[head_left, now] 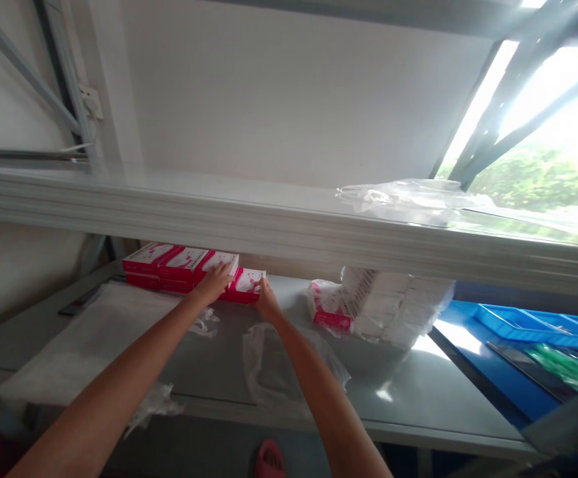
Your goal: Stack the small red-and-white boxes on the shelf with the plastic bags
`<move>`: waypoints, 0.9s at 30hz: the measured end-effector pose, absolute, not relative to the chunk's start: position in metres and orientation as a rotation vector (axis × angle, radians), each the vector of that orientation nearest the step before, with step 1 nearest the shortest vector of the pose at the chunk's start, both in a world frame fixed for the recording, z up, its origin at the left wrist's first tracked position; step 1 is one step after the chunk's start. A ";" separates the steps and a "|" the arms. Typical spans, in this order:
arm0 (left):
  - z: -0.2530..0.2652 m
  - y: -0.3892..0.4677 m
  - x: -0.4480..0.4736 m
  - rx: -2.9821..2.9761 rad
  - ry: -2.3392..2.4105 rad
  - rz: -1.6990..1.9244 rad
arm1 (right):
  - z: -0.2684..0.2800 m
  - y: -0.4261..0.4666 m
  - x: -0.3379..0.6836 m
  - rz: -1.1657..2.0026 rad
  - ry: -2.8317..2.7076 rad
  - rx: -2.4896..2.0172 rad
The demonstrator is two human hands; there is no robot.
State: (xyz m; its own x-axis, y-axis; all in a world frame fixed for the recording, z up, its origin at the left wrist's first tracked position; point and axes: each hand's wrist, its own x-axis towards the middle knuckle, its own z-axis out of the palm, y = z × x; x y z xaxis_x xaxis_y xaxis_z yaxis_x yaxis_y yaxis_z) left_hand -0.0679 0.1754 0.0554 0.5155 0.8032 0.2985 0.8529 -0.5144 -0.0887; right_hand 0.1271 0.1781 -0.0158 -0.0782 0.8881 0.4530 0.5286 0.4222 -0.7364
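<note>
Both arms reach deep under the upper shelf (289, 219) to the back of the grey table (418, 392). Left hand (214, 282) lies flat, palm down, fingers spread on top of the row of pink-and-white boxes (169, 262), pressing rather than gripping. Right hand (266, 300) is at the end box (248, 284), the one at the right end of the row, fingers against its right side; thumb is hidden, so can't tell if it's actually clamped or just pushing.

Clearances: boxes sit against the back wall, edge to edge, in a line. Headroom is tight, with the upper shelf's front lip hanging low just above the box tops. Left of the row there's a white sheet (90, 338) lying flat on the table. Open grey surface right of the end box, up to a plastic-wrapped bundle of boxes (383, 305), near but clear of the right hand. Loose clear bags (269, 365) lie on the table under the right forearm, with more crumpled film near the front edge.

Containers: blue tray (518, 318) at far right on a blue surface, contents too blurred to read; something green (568, 365) lies in front of it. Another clear plastic bag (408, 196) sits on top of the upper shelf by the window.
</note>
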 end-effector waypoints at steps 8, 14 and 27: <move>0.060 0.169 -0.066 -2.538 -1.415 -0.273 | -0.018 0.179 0.127 0.390 -1.851 -1.368; 0.073 0.162 -0.063 -2.590 -1.495 -0.476 | 0.020 0.153 0.128 0.165 -2.002 -1.601; 0.151 0.055 -0.058 -2.727 -1.147 -1.016 | 0.031 -0.029 0.090 0.201 -1.951 -1.894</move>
State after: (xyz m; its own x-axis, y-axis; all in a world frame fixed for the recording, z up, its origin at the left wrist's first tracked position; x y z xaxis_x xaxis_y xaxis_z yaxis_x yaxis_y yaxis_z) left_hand -0.0581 0.0545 0.1509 0.5200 0.6350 0.5712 0.6441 -0.7308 0.2261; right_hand 0.0902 -0.0292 0.0306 0.0088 0.9816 0.1906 0.9222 0.0658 -0.3812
